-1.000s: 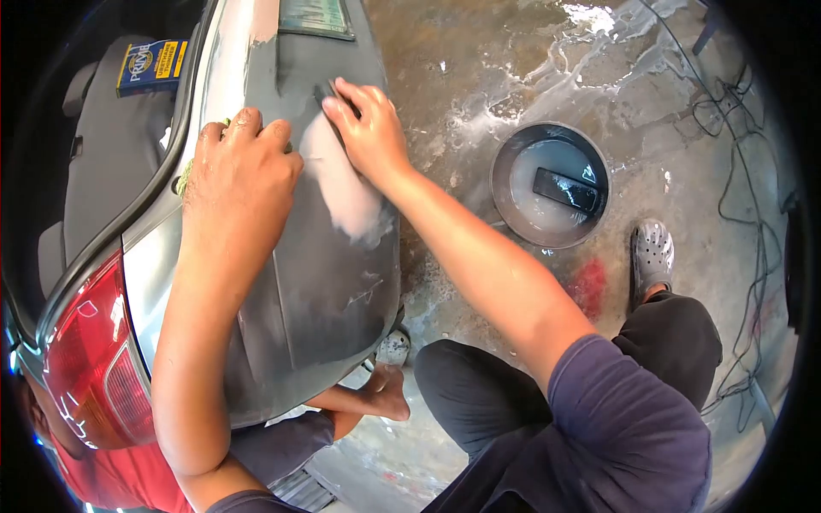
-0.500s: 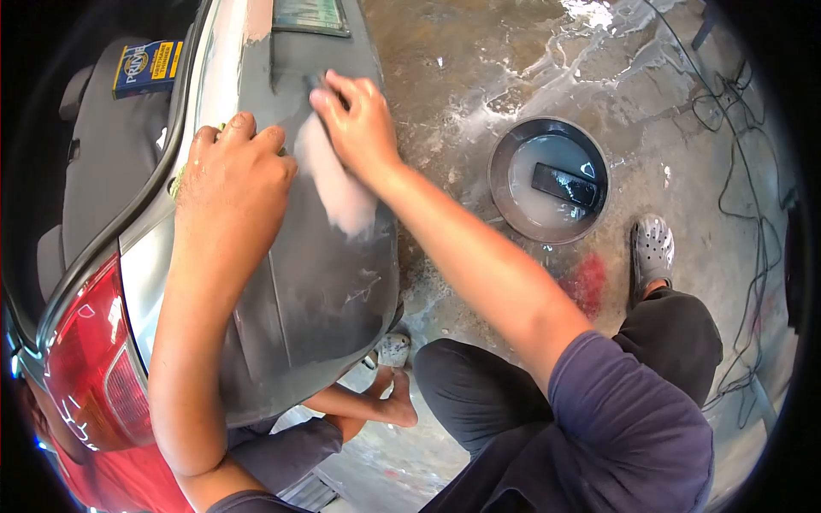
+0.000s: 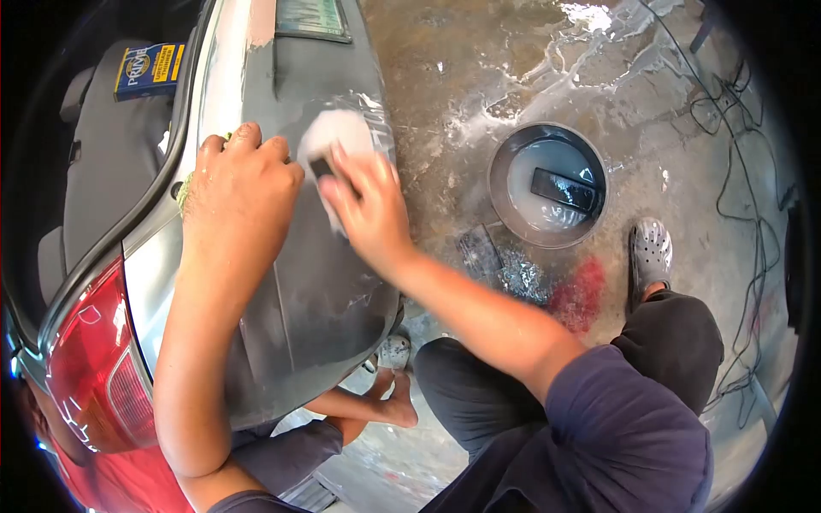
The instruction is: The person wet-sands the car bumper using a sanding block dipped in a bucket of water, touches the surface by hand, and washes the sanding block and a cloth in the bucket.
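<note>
A grey car panel (image 3: pixel 316 291) has a pale pinkish-white patch (image 3: pixel 338 128) on it, wet around the edges. My right hand (image 3: pixel 369 201), slightly blurred, holds a small dark block (image 3: pixel 321 167) against this patch. On the left, my left hand (image 3: pixel 244 188) is closed around a green cloth (image 3: pixel 185 193) and rests on the panel near the car's edge. Most of the cloth is hidden under the palm and fingers.
A round basin (image 3: pixel 497 184) of cloudy water holds a black block (image 3: pixel 563 189) on the wet floor. Cables (image 3: pixel 757 222) lie at right. A blue-yellow box (image 3: pixel 150 71) sits inside the car. Another person's bare foot (image 3: pixel 398 402) shows below the panel, near the red tail light (image 3: pixel 98 350).
My right hand has moved down along the panel with the dark block, uncovering the upper part of the pale patch. My left hand has stayed almost in place.
</note>
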Demonstrator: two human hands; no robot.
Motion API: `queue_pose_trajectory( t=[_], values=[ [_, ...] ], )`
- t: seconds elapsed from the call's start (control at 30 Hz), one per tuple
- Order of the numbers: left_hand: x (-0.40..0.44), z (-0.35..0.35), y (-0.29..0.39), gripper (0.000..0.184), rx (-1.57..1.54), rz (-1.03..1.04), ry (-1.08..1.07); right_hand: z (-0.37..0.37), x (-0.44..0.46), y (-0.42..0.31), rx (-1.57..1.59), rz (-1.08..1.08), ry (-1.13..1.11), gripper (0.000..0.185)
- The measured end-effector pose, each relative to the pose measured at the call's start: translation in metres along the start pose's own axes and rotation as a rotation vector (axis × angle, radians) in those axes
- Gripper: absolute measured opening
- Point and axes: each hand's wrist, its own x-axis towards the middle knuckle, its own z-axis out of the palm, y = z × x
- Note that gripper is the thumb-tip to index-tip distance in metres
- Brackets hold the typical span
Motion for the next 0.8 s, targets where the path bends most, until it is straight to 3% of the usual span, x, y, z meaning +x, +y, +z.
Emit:
queue_pose_trajectory(
  t=[0.1, 0.27, 0.47, 0.57, 0.67, 0.8],
  values=[
    [-0.001, 0.001, 0.001, 0.005, -0.038, -0.011, 0.031, -0.007, -0.048, -0.005, 0.081, 0.023, 0.047, 0.044],
    [0.000, 0.002, 0.004, 0.008, -0.040, -0.027, 0.035, 0.021, 0.068, 0.015, 0.068, 0.103, -0.004, 0.048],
    [-0.001, 0.004, 0.004, 0.009, -0.019, -0.024, 0.043, 0.026, 0.082, 0.013, -0.004, 0.131, 0.027, 0.055],
    [-0.002, 0.005, 0.004, 0.009, -0.016, -0.022, 0.059, 0.022, 0.083, 0.018, 0.156, 0.219, -0.038, 0.054],
    [-0.001, 0.002, 0.004, 0.009, -0.036, -0.024, 0.046, 0.012, 0.019, 0.011, 0.059, 0.030, 0.000, 0.052],
    [-0.001, 0.002, 0.002, 0.009, -0.025, -0.017, 0.041, -0.010, -0.061, -0.004, 0.125, 0.037, -0.023, 0.052]
  ],
)
